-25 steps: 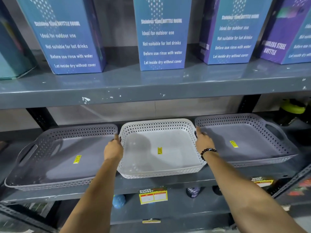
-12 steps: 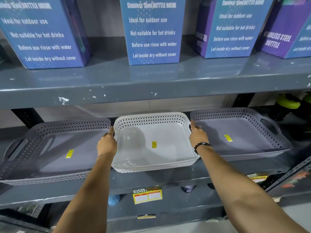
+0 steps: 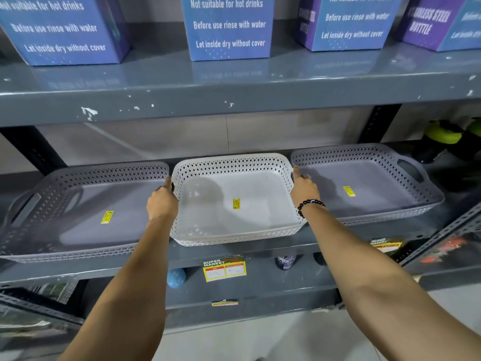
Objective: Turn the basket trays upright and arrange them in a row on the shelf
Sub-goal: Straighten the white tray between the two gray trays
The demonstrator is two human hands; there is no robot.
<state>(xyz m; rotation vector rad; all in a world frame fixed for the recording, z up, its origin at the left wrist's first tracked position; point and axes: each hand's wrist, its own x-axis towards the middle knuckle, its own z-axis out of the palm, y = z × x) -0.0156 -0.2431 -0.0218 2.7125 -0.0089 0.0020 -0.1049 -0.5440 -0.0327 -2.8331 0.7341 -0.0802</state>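
My left hand (image 3: pixel 162 203) and right hand (image 3: pixel 304 190) still grip the side rims of the white tray (image 3: pixel 234 201), which has barely shifted. It sits upright mid-shelf (image 3: pixel 260 250), its front rim near the front edge, between two grey trays (image 3: pixel 86 212) (image 3: pixel 364 183). The row looks done; side room is tight.

Both hands (image 3: pixel 162 201) (image 3: pixel 304 188) apparently gripping white tray (image 3: pixel 234 217) sides on shelf (image 3: pixel 260 252).

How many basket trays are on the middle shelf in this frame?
3, all upright in a row: a grey tray at left, a white tray in the middle held by both hands, and a grey tray at right. None appears hidden.
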